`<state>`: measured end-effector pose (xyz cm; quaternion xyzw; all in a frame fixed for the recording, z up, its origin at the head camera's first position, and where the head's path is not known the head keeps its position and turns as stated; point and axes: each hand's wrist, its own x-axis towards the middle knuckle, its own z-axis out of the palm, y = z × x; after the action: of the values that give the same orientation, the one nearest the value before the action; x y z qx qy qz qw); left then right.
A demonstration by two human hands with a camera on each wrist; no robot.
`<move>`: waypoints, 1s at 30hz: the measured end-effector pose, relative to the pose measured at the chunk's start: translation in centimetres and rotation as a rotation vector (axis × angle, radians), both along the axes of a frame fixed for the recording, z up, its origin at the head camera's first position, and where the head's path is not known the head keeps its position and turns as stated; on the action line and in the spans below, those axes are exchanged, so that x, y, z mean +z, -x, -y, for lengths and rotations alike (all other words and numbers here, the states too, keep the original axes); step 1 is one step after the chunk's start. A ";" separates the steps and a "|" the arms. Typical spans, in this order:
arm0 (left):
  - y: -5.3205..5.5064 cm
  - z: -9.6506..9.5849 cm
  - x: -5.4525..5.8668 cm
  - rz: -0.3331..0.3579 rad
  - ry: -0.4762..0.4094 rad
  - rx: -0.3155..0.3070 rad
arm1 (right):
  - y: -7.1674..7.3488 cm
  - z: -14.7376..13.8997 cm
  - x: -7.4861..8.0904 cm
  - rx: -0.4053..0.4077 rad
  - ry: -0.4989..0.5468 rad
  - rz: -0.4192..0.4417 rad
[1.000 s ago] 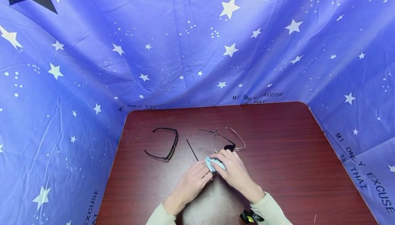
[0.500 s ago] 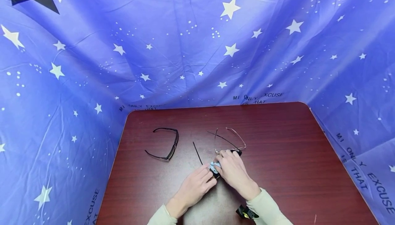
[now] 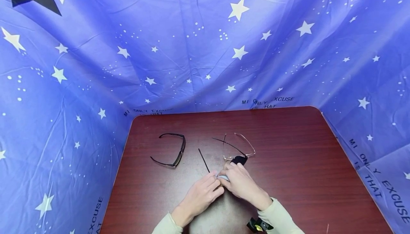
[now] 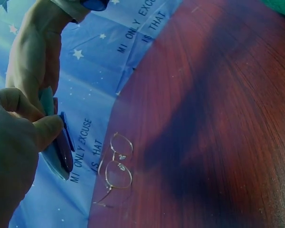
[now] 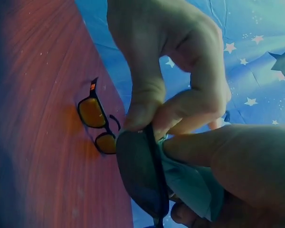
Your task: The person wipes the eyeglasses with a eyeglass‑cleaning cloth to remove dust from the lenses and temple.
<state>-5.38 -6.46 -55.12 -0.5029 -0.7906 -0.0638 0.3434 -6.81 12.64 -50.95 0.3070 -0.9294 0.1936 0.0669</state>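
Both hands hold a pair of dark sunglasses (image 3: 239, 160) above the table. My left hand (image 3: 201, 195) pinches the frame near one end between thumb and fingers, as the right wrist view shows beside the dark lens (image 5: 140, 168). My right hand (image 3: 243, 184) grips a light blue cloth (image 5: 192, 183) against the sunglasses, its thumb pressed into the folds. In the head view only a sliver of the cloth (image 3: 223, 177) shows between the hands. Both thin temples stick out away from me. Fingers hide the middle of the frame.
Thin metal-framed eyeglasses (image 4: 118, 174) lie just beyond the right hand. Black-framed glasses (image 3: 179, 152) rest with temples spread on the left of the reddish-brown table (image 3: 304, 155). A blue star-printed curtain (image 3: 192, 48) surrounds the table.
The hands and sunglasses shifted slightly right, then a little back left. More of the far dark lens shows now, and less of the cloth. The two pairs on the table stayed put.
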 end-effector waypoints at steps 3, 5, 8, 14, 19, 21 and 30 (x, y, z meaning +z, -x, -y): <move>0.0 0.0 0.1 -0.004 0.008 -0.005 | 0.4 -0.2 -0.2 -0.044 -0.019 -0.032; 0.1 -0.1 0.2 -0.008 0.009 -0.009 | 0.6 -0.3 -0.2 -0.085 -0.033 -0.058; 0.1 -0.1 0.2 -0.013 0.010 -0.012 | 0.6 -0.3 -0.1 -0.112 -0.038 -0.074; -0.1 -0.1 0.1 0.003 0.004 -0.031 | 0.1 -0.1 0.0 -0.010 0.015 -0.038; -0.4 -0.1 0.0 0.018 0.007 -0.032 | -0.3 0.1 -0.2 -0.008 0.031 -0.016; -0.4 -0.1 0.0 0.024 0.006 -0.034 | -0.3 0.1 -0.3 -0.048 0.021 -0.013; -0.1 0.0 0.3 0.030 -0.025 -0.044 | 0.5 0.2 -0.6 -0.143 0.014 -0.092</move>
<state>-5.30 -6.49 -54.80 -0.5148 -0.7835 -0.0888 0.3364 -7.27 12.40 -51.54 0.2479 -0.9436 0.1804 0.1253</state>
